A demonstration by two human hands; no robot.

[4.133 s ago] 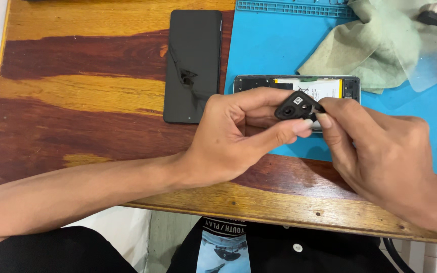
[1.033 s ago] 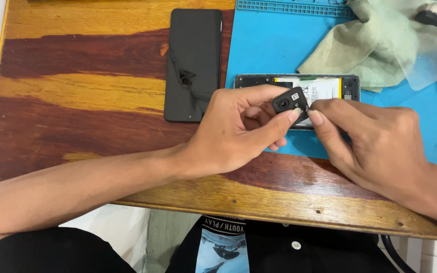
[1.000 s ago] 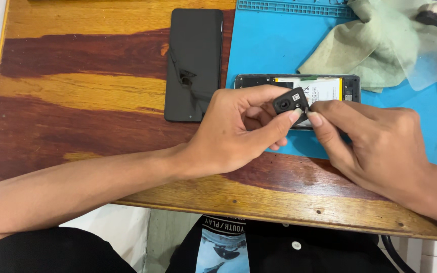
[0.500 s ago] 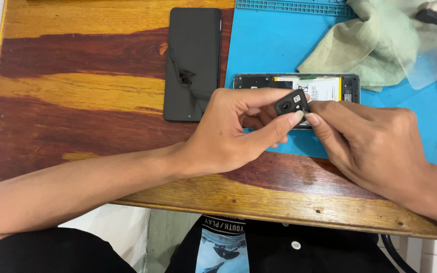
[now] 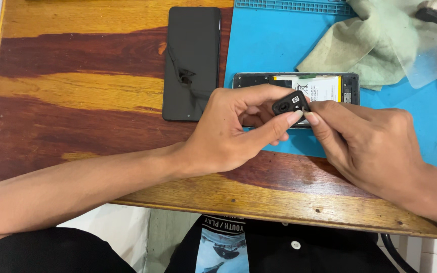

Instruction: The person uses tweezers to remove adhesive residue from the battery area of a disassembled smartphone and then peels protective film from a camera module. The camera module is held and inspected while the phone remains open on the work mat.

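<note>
Two hands pinching a small black plastic camera-module piece (image 5: 291, 103) above an opened phone.

The left hand (image 5: 233, 134) grips it between thumb and forefinger; the right hand (image 5: 365, 144) pinches its edge with curled fingertips. Beyond lie the opened phone body (image 5: 330, 86), blue mat (image 5: 264, 45), black back cover (image 5: 192, 60) and green cloth (image 5: 380, 40).

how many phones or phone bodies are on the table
2: a dark phone panel lying flat on the wood, and an opened phone body on the blue mat, partly hidden behind the hands.
</note>
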